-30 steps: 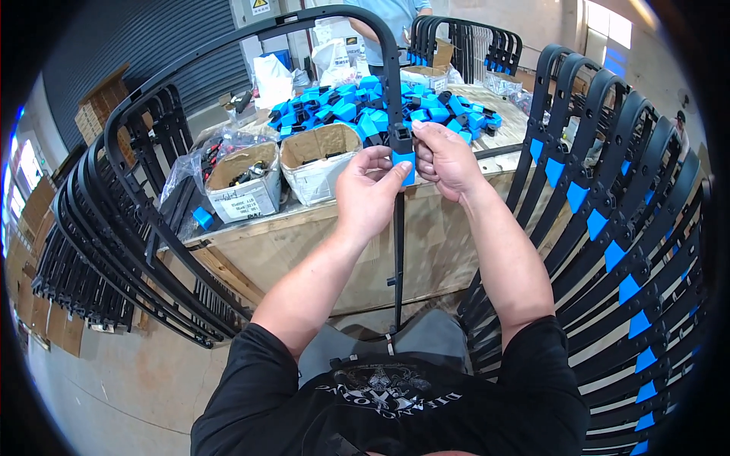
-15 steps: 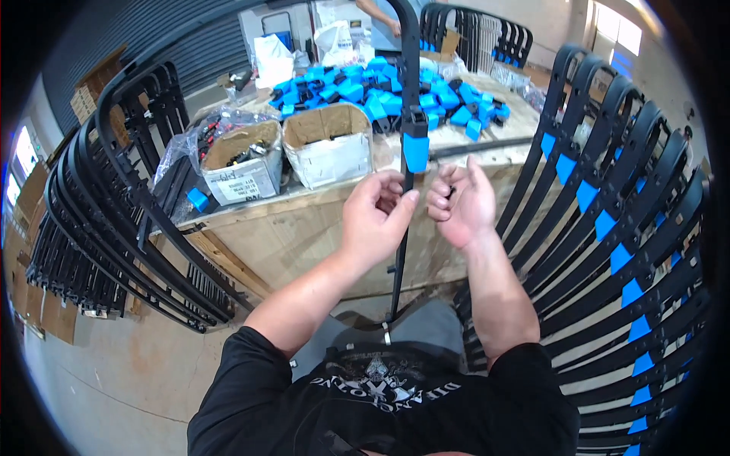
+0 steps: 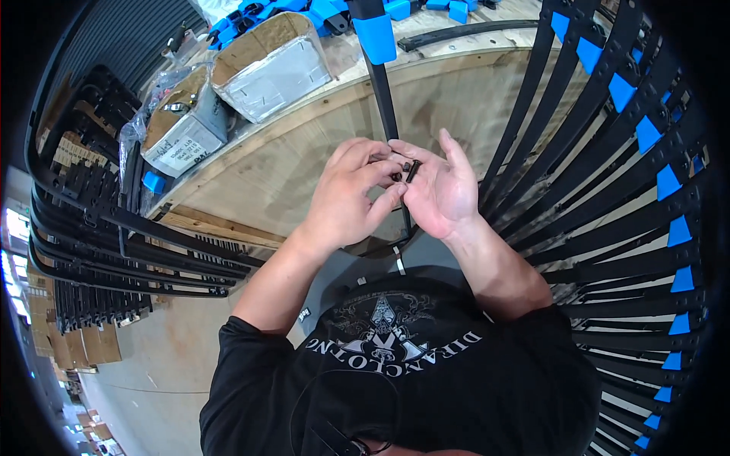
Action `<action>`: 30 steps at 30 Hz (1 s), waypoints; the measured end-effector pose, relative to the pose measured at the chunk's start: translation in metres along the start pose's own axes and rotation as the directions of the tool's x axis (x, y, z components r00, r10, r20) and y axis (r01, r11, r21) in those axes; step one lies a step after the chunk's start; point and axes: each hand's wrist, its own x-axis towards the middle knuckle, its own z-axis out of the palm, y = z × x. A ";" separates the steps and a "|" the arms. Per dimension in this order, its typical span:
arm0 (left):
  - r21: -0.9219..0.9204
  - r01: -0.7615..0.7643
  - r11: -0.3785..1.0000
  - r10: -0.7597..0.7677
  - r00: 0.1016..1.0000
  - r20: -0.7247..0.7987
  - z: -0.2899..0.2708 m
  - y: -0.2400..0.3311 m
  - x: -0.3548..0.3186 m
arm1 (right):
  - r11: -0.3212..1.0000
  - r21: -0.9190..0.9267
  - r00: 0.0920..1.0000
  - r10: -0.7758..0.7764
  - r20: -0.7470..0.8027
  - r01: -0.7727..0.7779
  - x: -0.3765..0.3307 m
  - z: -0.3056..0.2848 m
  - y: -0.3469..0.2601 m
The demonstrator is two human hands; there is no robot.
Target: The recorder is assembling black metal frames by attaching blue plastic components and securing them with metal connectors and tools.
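Note:
In front of my body my right hand (image 3: pixel 445 190) lies palm up, its fingers loosely bent and thumb raised. A black bolt (image 3: pixel 414 170) and other small dark pieces rest on its fingers. From the left, my left hand (image 3: pixel 353 186) meets it, with thumb and fingers curled in a pinch over those pieces. Whatever sits between the left fingertips is too small to name. Just behind both hands stands a black metal tube (image 3: pixel 382 95) with a blue plastic block (image 3: pixel 376 40) around it. The hands hide part of the tube.
A wooden bench (image 3: pixel 281 156) carries two worn cartons (image 3: pixel 274 83), (image 3: pixel 186 140) and a pile of blue plastic blocks (image 3: pixel 266 11). Black tube frames with blue blocks (image 3: pixel 669 182) line my right side. More black frames (image 3: pixel 99 228) lean at the left.
My view has tilted downward. The hands were apart and have come together, with the left fingers now at the right palm. The bolt on the right hand now shows more plainly.

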 end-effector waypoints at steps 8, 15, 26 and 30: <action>-0.089 0.091 0.992 -0.096 0.994 -0.057 -0.001 -0.005 -0.010 | 0.997 -0.026 0.996 0.076 -0.051 -0.078 0.000 -0.016 0.007; -0.045 -0.003 0.999 -0.010 0.959 -0.284 -0.005 -0.008 -0.013 | 0.958 -0.231 0.984 0.178 0.019 -0.169 -0.007 -0.010 0.011; -0.073 -0.007 0.997 0.000 0.996 -0.091 -0.031 0.015 0.001 | 0.876 -0.466 0.972 0.201 0.121 -0.124 -0.004 0.010 -0.016; 0.159 -0.075 0.984 0.099 0.983 -0.152 -0.047 0.021 0.027 | 0.772 -0.635 0.983 0.141 0.114 -0.037 0.010 0.030 -0.039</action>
